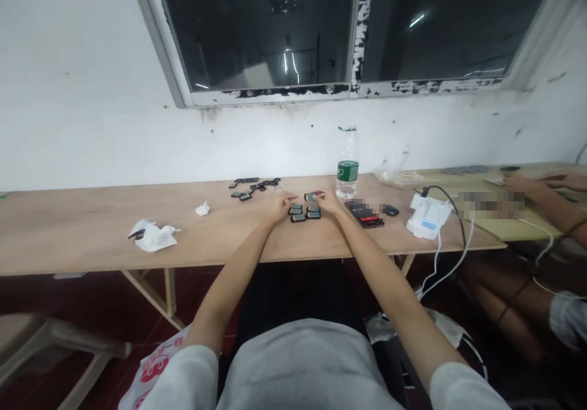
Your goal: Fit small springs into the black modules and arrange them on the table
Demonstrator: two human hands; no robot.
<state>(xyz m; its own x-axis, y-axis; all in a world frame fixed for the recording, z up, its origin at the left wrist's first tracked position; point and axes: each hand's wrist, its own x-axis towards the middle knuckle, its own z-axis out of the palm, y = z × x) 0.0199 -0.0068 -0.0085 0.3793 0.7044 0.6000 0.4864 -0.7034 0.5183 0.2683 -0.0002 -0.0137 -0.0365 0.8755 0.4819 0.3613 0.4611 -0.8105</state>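
Observation:
On the wooden table, several small flat rectangular pieces point(298, 218) with black rims and grey-green faces lie in short rows between my hands. At the top of this group, my right hand point(326, 202) pinches one more such black-rimmed piece point(310, 197) by its right end. Just left of the rows is my left hand point(283, 204), its thumb and fingers drawn together; whatever they may hold is too small to make out. Behind my left hand lies a loose cluster of similar dark pieces point(245, 196), with tiny pale bits beside it.
A water bottle point(347, 168) stands behind my right hand. To the right are a phone point(365, 214), a small black object point(391, 210) and a white device point(428, 216) with cables. Crumpled tissues point(156, 237) lie left. Another person's hands point(523, 185) are at the adjoining table.

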